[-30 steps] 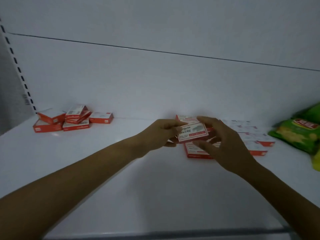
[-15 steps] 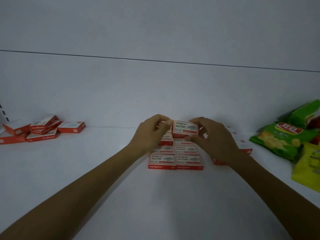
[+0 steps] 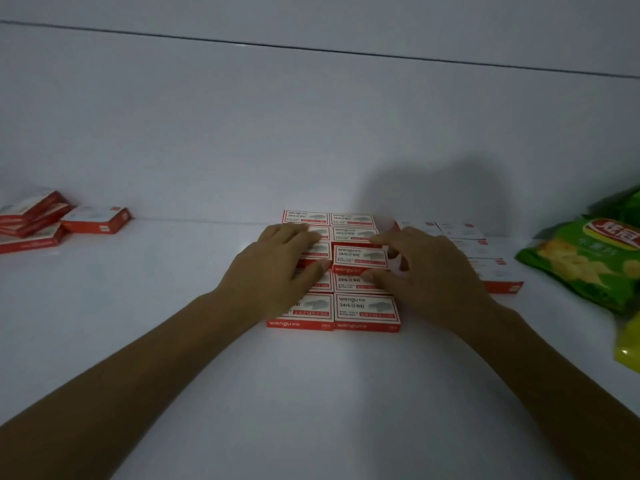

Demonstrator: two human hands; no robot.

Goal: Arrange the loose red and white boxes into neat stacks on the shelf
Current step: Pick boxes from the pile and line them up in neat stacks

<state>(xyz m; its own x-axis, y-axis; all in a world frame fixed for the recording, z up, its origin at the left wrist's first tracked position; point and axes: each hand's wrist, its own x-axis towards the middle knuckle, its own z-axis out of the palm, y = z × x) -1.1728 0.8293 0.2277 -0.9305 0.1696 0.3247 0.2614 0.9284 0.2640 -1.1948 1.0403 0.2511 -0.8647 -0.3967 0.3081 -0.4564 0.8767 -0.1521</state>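
Right hand pinches a box, thumb in front, fingers curled behind, atop the 2-column grid at the back edge of the shelf. Left hand lies flat on the grid, fingers together.

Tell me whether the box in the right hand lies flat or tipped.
Flat, label up: the box sits about level atop the lower boxes, the right hand pinching its edges.

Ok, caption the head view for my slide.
Right hand pinches a small red and white cardboard box atop the two-column grid; left hand rests alongside.
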